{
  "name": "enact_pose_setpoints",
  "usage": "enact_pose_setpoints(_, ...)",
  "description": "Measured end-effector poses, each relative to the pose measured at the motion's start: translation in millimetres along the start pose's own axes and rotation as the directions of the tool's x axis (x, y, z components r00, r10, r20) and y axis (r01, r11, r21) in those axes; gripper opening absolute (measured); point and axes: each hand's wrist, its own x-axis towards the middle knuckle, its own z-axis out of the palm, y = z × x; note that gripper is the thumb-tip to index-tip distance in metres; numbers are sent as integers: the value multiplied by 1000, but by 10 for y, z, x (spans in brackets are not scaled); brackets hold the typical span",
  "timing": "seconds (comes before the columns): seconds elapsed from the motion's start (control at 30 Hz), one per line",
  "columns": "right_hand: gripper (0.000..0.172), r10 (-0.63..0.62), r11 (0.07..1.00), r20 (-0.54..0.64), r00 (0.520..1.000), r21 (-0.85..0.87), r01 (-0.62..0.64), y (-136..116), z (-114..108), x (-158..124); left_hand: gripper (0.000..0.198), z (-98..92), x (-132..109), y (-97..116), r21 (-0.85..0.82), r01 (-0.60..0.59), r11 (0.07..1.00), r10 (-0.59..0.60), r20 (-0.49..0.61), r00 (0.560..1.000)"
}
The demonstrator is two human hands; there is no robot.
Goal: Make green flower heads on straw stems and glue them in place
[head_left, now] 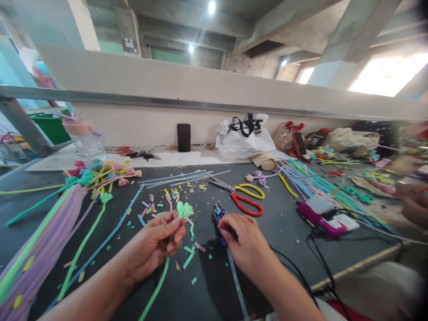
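My left hand (157, 243) is closed, its thumb and fingers pinching a pale green fuzzy flower (184, 209) just under the petals. The flower's long green stem (157, 287) hangs below that hand. To the right, my right hand (245, 243) curls round a blue glue gun (220, 216), mostly hidden under the fingers, its nozzle end pointing away from me. A clear glue stick (236, 283) sticks out of its near end. Scissors (245, 198) with one yellow and one red handle lie open beyond my right hand. Small cut scraps (189, 256) are strewn between and around both hands.
Bundled fuzzy stems (53, 236) and finished flowers (100, 171) lie at left. Clear glue sticks (187, 177), a phone (183, 137) and a white bag (245, 138) are at the back. A purple power strip (321, 220) with cables sits right; another person's hand (413, 203) shows at the far right.
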Motion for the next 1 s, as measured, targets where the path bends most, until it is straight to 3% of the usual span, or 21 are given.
enact_pose_setpoints(0.13, 39, 167, 975, 90, 982, -162, -151, 216, -148, -43, 13, 11, 17, 2, -17, -5, 1000, 5, -15, 1000)
enact_pose_setpoints(0.27, 59, 209, 954, 235, 949, -261, -145, 251, -134, -104, 10, 7, 25, -25, -26, 21, 999, -21, -27, 999)
enact_pose_setpoints(0.47, 59, 298, 901, 176, 938, -376, -215, 230, -68, -30, 12, 21, 3, -59, 39, 28, 999, -29, 15, 999)
enact_pose_setpoints(0.57, 50, 176, 959, 63, 982, -234, -157, 251, -123, -13, 12, 46, 6, -59, 92, -6, 996, 7, -13, 1000)
enact_pose_setpoints(0.63, 35, 30, 994, -63, 998, -99, -36, 240, -169, -23, 11, 53, 12, -57, 92, -35, 995, 39, -36, 999)
enact_pose_setpoints(0.77, 17, -237, 959, -223, 946, 103, 265, 125, -185, -70, 13, 49, 16, -52, 78, -94, 993, 99, -65, 993)
enact_pose_setpoints(0.87, 21, -284, 923, -251, 925, 189, 334, 12, -133, -107, 14, 56, 17, -50, 52, -109, 993, 112, -57, 992)
enact_pose_setpoints(1.0, 22, -279, 917, -229, 933, 223, 329, -96, -97, -120, 11, 73, 23, -54, -1, -72, 997, 72, -23, 997)
